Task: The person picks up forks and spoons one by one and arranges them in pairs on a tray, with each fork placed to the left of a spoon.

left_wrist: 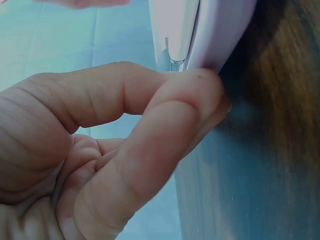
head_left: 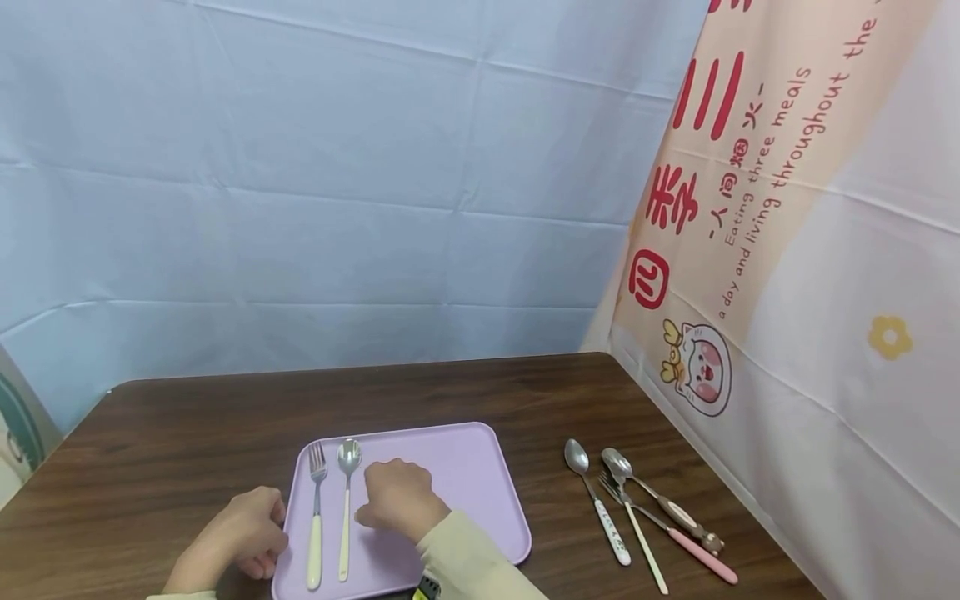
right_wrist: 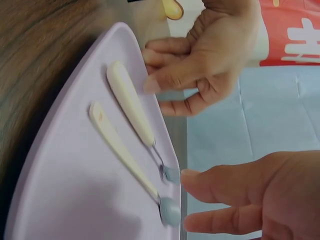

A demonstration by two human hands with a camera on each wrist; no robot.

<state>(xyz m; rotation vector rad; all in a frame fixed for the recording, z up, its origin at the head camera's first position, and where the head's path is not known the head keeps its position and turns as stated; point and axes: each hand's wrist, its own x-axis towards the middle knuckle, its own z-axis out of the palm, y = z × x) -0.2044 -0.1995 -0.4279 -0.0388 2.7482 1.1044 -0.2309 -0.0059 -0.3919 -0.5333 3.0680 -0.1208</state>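
A fork (head_left: 315, 517) and a spoon (head_left: 346, 500), both with cream handles, lie side by side on the left part of a purple tray (head_left: 472, 492). At the tray's left edge is my left hand (head_left: 243, 533), its fingers loosely bent and fingertips right at the rim. Thumb and index finger come together there in the left wrist view, with no utensil between them. Over the tray, just right of the spoon, is my right hand (head_left: 405, 498). The right wrist view shows its thumb and finger (right_wrist: 225, 220) apart and holding nothing, near the spoon's bowl (right_wrist: 170, 211).
To the tray's right, on the dark wooden table (head_left: 187, 433), lie a spoon with a patterned white handle (head_left: 611, 529), a cream-handled spoon (head_left: 643, 542), a pink-handled fork (head_left: 701, 554) and a brown-handled spoon (head_left: 682, 512). Cloth (head_left: 337, 183) hangs behind the table.
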